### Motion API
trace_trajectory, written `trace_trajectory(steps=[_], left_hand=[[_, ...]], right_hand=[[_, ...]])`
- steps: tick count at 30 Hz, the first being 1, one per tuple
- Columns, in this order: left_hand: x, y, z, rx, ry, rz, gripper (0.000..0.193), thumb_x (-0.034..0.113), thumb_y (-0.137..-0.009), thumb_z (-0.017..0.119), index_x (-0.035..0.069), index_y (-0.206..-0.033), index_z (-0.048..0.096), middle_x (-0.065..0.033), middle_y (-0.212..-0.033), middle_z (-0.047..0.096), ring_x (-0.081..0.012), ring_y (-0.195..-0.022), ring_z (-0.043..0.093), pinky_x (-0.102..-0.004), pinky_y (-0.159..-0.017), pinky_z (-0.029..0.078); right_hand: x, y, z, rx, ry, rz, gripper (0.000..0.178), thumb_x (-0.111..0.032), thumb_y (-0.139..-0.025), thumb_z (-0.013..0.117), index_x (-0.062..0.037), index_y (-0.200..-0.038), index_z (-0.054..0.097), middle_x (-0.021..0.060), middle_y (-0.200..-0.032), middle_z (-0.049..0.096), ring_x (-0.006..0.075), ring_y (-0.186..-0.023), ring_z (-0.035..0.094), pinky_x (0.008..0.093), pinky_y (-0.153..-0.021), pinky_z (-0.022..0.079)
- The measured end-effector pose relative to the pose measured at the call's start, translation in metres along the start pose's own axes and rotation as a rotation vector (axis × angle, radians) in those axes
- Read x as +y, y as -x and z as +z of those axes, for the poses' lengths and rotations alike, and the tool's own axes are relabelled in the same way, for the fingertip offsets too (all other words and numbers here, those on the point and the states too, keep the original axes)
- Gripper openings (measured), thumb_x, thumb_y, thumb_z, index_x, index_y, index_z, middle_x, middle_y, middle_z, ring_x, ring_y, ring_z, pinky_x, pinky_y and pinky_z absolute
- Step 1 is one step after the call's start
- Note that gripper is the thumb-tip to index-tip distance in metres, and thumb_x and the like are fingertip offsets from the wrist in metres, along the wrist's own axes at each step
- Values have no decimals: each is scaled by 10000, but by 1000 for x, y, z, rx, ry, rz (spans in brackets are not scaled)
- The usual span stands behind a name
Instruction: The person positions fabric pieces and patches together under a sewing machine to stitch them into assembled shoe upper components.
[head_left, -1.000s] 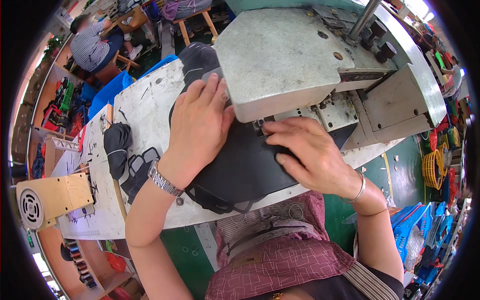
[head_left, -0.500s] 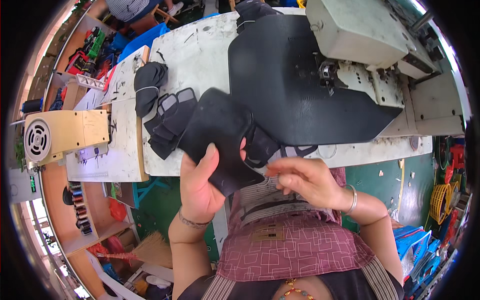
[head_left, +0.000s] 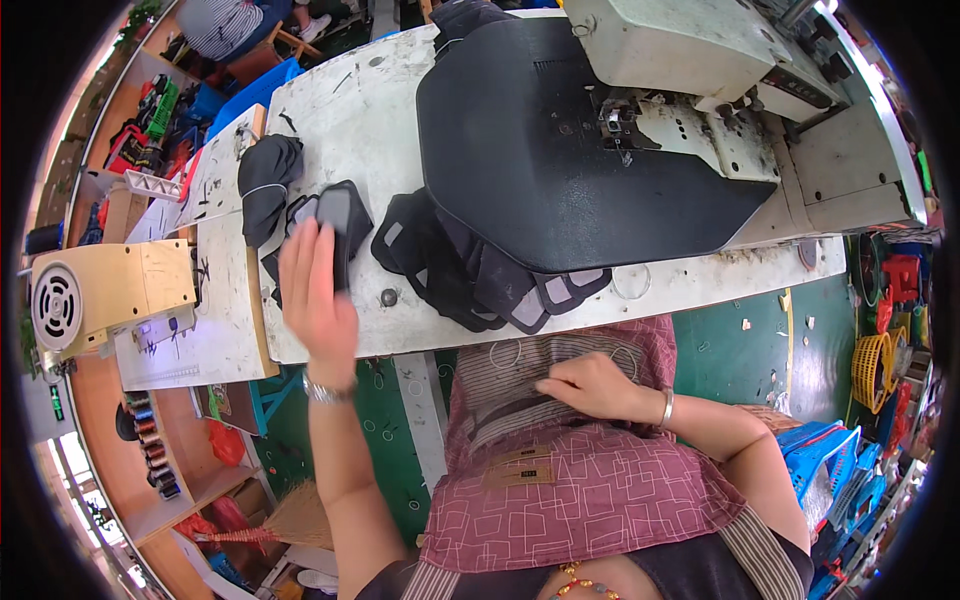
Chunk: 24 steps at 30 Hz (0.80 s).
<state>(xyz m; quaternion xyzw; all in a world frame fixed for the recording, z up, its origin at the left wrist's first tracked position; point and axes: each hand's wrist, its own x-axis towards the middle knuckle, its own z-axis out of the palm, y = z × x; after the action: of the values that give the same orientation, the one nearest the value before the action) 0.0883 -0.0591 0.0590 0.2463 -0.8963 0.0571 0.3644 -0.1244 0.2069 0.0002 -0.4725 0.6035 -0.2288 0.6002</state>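
My left hand [head_left: 318, 295] is stretched over the small stack at the table's left side, its fingers extended and lying against a black padded piece [head_left: 352, 225] with a grey patch. Part of that piece and the pieces beneath it are hidden by the hand. In front of my apron, my right hand [head_left: 597, 388] is held with fingers curled; whether anything is inside them is hidden. A heap of black pieces with grey patches [head_left: 480, 275] lies by the front edge, partly under the black extension plate [head_left: 520, 140] of the sewing machine.
The white sewing machine [head_left: 690, 55] stands at the right of the worn white table [head_left: 370, 100]. A tied black bundle [head_left: 268, 185] lies at the left, near a beige machine [head_left: 115, 290]. A small dark round knob [head_left: 389, 297] sits near the front edge. Blue crates [head_left: 825, 465] stand at lower right.
My left hand has gone left with the black piece, which now lies at the small stack. My right hand has drawn back towards my apron, fingers more curled. The view has shifted slightly.
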Motion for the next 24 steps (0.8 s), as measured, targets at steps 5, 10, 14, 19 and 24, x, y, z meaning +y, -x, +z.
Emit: trace_trajectory(steps=[5, 10, 14, 19, 24], left_hand=[[46, 8, 40, -232, 237, -24, 498, 189, -754, 750, 13, -1196, 605, -173, -1269, 565, -394, -1234, 479, -517, -1052, 366], [124, 1, 81, -378, 529, 327, 372, 221, -751, 725, -22, -1023, 651, -106, -1092, 623, -270, -1144, 518, -406, -993, 428], [120, 5, 96, -456, 417, 344, 346, 229, -779, 702, -24, -1010, 654, -105, -1087, 626, -251, -1144, 505, -390, -1005, 411], [117, 7, 92, -453, 491, 304, 310, 220, -799, 700, 3, -1018, 667, -94, -1099, 635, -250, -1112, 534, -390, -991, 424], [45, -9, 71, -63, 441, -108, 159, 138, -801, 723, 94, -951, 690, -86, -1011, 674, -284, -946, 617, -403, -856, 499]], right_hand=[[26, -1, -32, 675, 709, -642, 180, -66, -800, 646, -17, -970, 611, 119, -1046, 656, 308, -821, 648, 404, -693, 540], [8, -19, -71, 697, 966, -375, 371, -87, -753, 663, 15, -1107, 614, 163, -1033, 632, 329, -985, 616, 414, -905, 497], [36, -31, -81, 701, 1258, -496, 343, -86, -738, 669, 4, -1067, 634, 159, -1010, 636, 331, -912, 634, 396, -841, 523], [26, -24, -96, 682, 754, -305, 226, -140, -797, 714, 4, -964, 665, 160, -937, 660, 334, -850, 642, 419, -793, 514], [2, -25, -83, 782, 903, -550, 246, -150, -807, 741, 4, -987, 674, 167, -914, 668, 350, -838, 641, 432, -784, 499]])
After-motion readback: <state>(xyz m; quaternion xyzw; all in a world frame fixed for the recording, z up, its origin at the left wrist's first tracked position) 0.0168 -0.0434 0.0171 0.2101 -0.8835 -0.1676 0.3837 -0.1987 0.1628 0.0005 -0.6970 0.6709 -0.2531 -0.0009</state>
